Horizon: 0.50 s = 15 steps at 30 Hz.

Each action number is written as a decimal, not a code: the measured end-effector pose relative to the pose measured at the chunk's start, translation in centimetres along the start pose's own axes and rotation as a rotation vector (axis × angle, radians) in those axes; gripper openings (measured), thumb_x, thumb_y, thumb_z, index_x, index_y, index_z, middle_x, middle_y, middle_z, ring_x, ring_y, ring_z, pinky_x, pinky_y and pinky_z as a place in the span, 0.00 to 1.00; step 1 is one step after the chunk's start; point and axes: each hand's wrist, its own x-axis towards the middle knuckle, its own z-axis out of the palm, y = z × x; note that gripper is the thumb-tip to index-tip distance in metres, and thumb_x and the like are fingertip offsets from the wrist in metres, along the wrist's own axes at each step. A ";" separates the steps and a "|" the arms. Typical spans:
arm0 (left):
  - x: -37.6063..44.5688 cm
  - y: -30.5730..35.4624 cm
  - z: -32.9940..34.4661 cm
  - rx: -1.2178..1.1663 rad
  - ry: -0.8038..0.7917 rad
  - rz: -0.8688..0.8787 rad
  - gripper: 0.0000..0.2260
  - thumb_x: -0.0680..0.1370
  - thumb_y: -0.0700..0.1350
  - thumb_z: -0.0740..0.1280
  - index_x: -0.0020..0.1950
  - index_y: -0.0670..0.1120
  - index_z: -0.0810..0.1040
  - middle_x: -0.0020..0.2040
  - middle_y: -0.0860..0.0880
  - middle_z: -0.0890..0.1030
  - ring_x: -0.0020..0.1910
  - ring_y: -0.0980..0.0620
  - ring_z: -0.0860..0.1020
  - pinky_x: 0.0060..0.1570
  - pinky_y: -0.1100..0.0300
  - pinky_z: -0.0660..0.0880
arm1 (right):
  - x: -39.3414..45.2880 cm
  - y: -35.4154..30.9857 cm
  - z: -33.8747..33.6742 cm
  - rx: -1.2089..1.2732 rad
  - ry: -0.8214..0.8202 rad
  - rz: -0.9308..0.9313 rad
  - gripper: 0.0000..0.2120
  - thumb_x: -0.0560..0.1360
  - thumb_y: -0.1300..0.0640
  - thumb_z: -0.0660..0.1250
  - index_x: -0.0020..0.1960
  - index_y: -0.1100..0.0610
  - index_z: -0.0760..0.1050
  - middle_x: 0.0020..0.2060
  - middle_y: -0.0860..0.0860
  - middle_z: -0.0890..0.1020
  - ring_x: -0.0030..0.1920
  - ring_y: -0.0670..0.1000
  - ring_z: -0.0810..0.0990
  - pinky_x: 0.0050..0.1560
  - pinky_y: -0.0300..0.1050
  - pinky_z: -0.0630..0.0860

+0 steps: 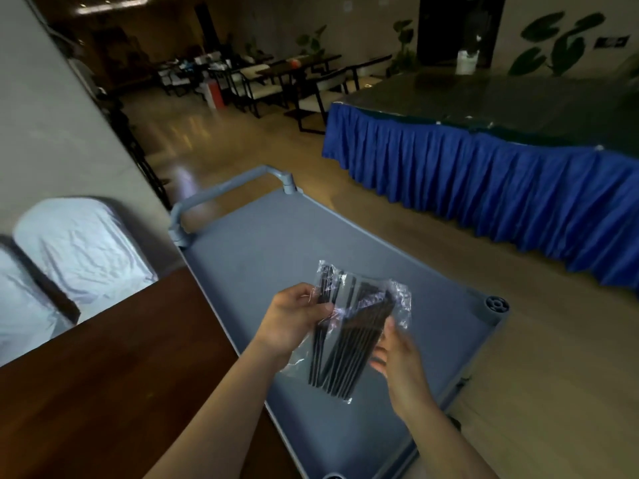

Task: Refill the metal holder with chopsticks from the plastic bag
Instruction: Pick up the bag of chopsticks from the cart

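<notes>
Bag point(349, 326) of black chopsticks point(345, 350) pinched by left hand point(294, 319) and right hand point(394, 350) fingers over grey cart point(262, 250); find the open end, keep sticks bundled, holder not visible.

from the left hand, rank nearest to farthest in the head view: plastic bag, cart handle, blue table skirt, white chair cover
1. plastic bag, held in the left hand
2. white chair cover, to the left
3. cart handle, ahead at the cart's far end
4. blue table skirt, far right
</notes>
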 end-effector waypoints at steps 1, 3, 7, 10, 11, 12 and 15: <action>-0.7 0.5 -0.4 -0.037 0.002 0.019 0.09 0.75 0.32 0.72 0.51 0.29 0.76 0.42 0.36 0.82 0.39 0.45 0.80 0.35 0.62 0.78 | -0.2 -0.9 0.4 0.011 -0.017 -0.047 0.26 0.76 0.37 0.59 0.57 0.55 0.82 0.48 0.55 0.88 0.48 0.57 0.87 0.48 0.50 0.79; -2.0 1.2 -1.0 -0.122 -0.002 0.048 0.11 0.76 0.32 0.71 0.54 0.28 0.76 0.47 0.31 0.83 0.44 0.41 0.82 0.44 0.55 0.81 | -0.3 -2.4 0.8 0.017 -0.025 -0.127 0.23 0.78 0.39 0.60 0.57 0.56 0.83 0.49 0.56 0.88 0.50 0.59 0.87 0.50 0.55 0.80; -4.4 2.0 -2.1 -0.278 0.066 0.088 0.08 0.76 0.32 0.69 0.54 0.31 0.78 0.51 0.32 0.84 0.46 0.40 0.83 0.48 0.51 0.81 | -0.6 -4.4 2.0 0.001 -0.016 -0.217 0.16 0.82 0.47 0.63 0.55 0.56 0.84 0.49 0.54 0.88 0.52 0.58 0.87 0.54 0.56 0.81; -6.0 2.4 -3.0 -0.336 0.145 0.127 0.07 0.76 0.33 0.70 0.53 0.31 0.80 0.52 0.31 0.83 0.47 0.40 0.83 0.54 0.44 0.79 | -1.1 -5.4 3.4 0.001 -0.022 -0.231 0.12 0.81 0.48 0.66 0.54 0.55 0.84 0.50 0.54 0.88 0.55 0.57 0.86 0.61 0.60 0.79; -6.5 2.6 -3.2 -0.356 0.173 0.133 0.08 0.76 0.33 0.70 0.53 0.31 0.80 0.54 0.29 0.82 0.47 0.39 0.82 0.56 0.41 0.77 | -1.2 -5.6 3.8 0.006 -0.029 -0.234 0.12 0.81 0.49 0.66 0.55 0.56 0.84 0.51 0.54 0.88 0.56 0.58 0.85 0.63 0.62 0.78; -7.0 2.6 -3.8 -0.382 0.218 0.139 0.09 0.76 0.33 0.70 0.53 0.29 0.79 0.55 0.28 0.81 0.48 0.38 0.81 0.57 0.39 0.76 | -1.3 -5.7 4.4 0.005 -0.047 -0.234 0.13 0.81 0.50 0.67 0.56 0.57 0.83 0.52 0.55 0.87 0.57 0.59 0.84 0.65 0.64 0.76; -8.5 2.4 -5.2 -0.441 0.343 0.155 0.06 0.75 0.34 0.72 0.50 0.33 0.78 0.56 0.25 0.79 0.51 0.37 0.77 0.43 0.50 0.78 | -1.9 -5.8 6.0 0.016 -0.084 -0.241 0.15 0.80 0.50 0.68 0.59 0.59 0.82 0.55 0.56 0.87 0.60 0.60 0.83 0.68 0.66 0.73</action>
